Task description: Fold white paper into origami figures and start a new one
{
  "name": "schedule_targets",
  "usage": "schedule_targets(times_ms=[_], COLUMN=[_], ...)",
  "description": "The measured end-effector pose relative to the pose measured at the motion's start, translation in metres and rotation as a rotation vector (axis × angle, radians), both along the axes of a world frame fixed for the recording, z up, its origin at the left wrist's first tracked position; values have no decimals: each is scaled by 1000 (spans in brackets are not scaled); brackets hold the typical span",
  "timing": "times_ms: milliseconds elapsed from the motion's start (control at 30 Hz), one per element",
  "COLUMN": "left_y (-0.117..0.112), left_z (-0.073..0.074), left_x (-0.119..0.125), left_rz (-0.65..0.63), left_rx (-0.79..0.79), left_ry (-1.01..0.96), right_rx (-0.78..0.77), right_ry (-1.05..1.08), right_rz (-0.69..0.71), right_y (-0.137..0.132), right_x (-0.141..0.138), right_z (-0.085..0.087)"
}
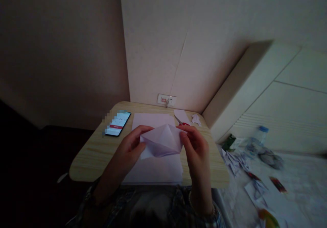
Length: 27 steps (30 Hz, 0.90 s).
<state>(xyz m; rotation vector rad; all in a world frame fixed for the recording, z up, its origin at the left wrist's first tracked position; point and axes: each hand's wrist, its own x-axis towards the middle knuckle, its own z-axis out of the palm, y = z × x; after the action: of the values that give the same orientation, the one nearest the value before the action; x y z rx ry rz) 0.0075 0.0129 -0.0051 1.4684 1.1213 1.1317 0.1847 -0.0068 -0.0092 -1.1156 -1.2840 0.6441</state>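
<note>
A white sheet of paper, partly folded, is held up over the small wooden table. My left hand pinches its left edge with fingers closed. My right hand pinches its right edge, thumb on the front. Under the folded piece lies a stack of flat white paper on the table.
A lit phone lies at the table's back left. Red-handled scissors and paper scraps rest at the back right, below a wall socket. To the right is a surface with folded papers, a plastic bottle and coloured bits.
</note>
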Motion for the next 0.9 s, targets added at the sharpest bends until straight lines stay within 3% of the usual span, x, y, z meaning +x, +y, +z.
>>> schedule_targets(times_ms=[200,333,500,700,900], left_y=[3,2,1,2,3], left_z=[-2,-1,-7,-11,-12], left_x=[-2,-3,-2,-3,-4], left_rz=[-29,34,196,189,194], left_rx=[16,-19,-17,-77,47], left_ry=[-22,40,24,11,71], right_rx=[26,15,-28,5,73], right_ry=[6,-69,-196,-377,-514], right_rz=[-23,-28,47,147,94], right_y=[2,2,-1,-4,-4], right_x=[0,2,3,1,2], right_z=[-1,0,3,5,4])
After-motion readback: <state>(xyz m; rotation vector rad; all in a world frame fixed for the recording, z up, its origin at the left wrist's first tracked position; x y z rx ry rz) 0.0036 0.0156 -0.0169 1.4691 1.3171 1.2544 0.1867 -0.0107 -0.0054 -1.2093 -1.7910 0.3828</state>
